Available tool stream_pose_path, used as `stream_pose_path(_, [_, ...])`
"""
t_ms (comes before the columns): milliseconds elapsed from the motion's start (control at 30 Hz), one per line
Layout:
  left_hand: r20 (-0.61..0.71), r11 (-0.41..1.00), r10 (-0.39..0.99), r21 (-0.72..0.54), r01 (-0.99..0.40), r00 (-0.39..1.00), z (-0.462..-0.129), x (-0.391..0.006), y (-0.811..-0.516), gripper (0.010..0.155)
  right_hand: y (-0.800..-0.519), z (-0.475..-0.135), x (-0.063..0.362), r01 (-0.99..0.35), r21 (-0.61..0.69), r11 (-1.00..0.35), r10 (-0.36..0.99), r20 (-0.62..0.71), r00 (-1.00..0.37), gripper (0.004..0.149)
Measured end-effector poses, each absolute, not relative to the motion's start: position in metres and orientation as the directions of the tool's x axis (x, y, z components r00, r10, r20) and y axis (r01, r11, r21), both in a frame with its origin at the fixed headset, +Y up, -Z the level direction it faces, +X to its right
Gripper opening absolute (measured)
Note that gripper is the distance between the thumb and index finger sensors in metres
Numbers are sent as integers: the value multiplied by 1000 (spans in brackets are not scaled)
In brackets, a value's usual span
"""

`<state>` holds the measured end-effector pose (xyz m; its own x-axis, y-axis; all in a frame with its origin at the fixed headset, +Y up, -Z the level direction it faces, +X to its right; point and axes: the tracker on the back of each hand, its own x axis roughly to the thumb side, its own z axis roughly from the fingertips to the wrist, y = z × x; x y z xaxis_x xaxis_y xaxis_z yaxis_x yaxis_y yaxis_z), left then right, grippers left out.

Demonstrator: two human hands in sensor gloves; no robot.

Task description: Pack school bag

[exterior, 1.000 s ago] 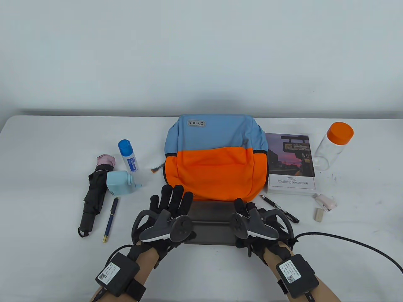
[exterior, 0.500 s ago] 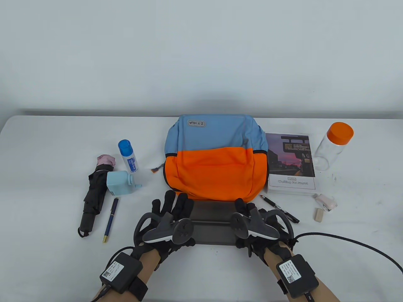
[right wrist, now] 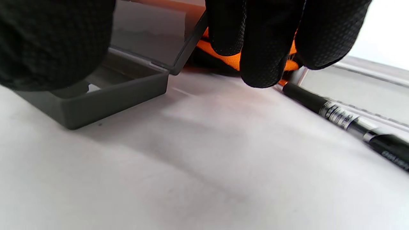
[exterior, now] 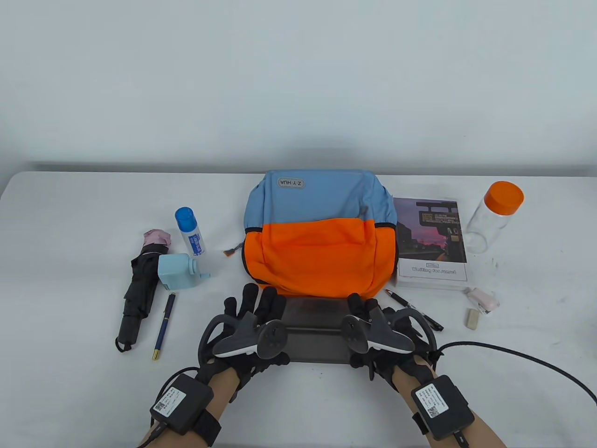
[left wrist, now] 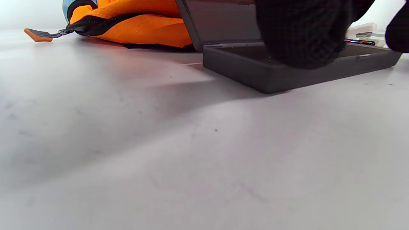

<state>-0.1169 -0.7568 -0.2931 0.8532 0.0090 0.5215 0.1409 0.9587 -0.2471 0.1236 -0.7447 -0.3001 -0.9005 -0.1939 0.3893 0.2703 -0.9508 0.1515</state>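
Observation:
The blue and orange school bag lies flat at the table's middle. In front of it a dark grey pencil case stands open, its lid leaning back against the bag. My left hand is at the case's left end with fingers spread by the lid's corner; in the left wrist view its thumb sits over the tray. My right hand is at the right end; its fingers hang just past the lid's edge and its thumb is over the tray. Neither hand grips anything.
A black pen lies right beside my right hand. Right: a book, an orange-lidded jar, a pink gadget, an eraser. Left: a folded umbrella, a blue pen, a light blue box, a glue bottle.
My left hand has drawn back a little toward me and shifted right, closer to the case's left end. The right hand and the case have barely moved.

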Motion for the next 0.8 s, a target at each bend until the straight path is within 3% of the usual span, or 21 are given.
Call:
stream_pose_path(233, [521, 959, 5, -245, 144, 853, -293, -117, -757, 114, -713, -305, 152, 185, 62, -981, -157, 310, -938, 114])
stream_pose_path(367, [521, 959, 1, -243, 147, 853, -293, -117, -757, 114, -694, -307, 181, 118, -107, -987, -140, 223, -965, 91])
stream_pose_path(500, [521, 958, 0, -245, 150, 854, -293, -117, -758, 114, -688, -313, 208, 57, -95, -994, -69, 125, -990, 76])
stream_pose_path(667, [518, 956, 12, -256, 142, 855, -293, -118, -758, 114, -691, -328, 210, 58, -30, -998, -60, 82, -995, 66])
stream_pose_path(800, [520, 958, 7, -249, 144, 854, -293, -118, -758, 114, -708, -340, 191, 172, -22, -985, -173, 84, -981, 60])
